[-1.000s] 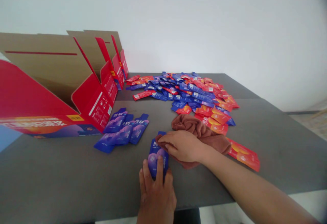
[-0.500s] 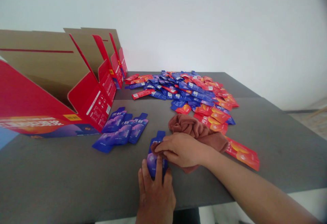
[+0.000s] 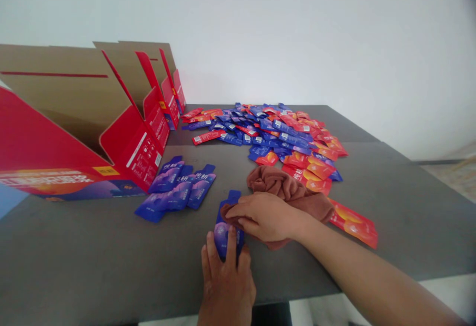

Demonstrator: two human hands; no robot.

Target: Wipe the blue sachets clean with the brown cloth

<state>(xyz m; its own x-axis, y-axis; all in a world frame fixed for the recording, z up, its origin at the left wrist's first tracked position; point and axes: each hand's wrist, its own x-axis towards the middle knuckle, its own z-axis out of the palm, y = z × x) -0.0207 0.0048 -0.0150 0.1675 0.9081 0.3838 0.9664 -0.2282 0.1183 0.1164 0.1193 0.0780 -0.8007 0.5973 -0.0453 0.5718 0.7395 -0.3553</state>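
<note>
A blue and purple pouch (image 3: pixel 221 237) lies flat on the grey table near its front edge. My left hand (image 3: pixel 227 276) rests on its lower end, fingers stretched out and spread. A brown cloth (image 3: pixel 275 182) is bunched under my right hand (image 3: pixel 266 216), whose fingers are closed on it and press a fold of it against the upper part of the pouch. That part of the pouch is hidden by the cloth and fingers. Several similar blue pouches (image 3: pixel 176 190) lie overlapping to the left.
Open red cardboard boxes (image 3: pixel 126 152) stand in a row on the left. Toward the back lies a wide heap of blue and red pouches (image 3: pixel 267 130). A red and orange pouch (image 3: pixel 355 224) lies right of the cloth. A white wall (image 3: pixel 260 33) rises behind the table (image 3: pixel 111 261).
The right hand and the cloth have shifted very slightly over the pouch. My left hand stays in place, and the other pouches and boxes look the same.
</note>
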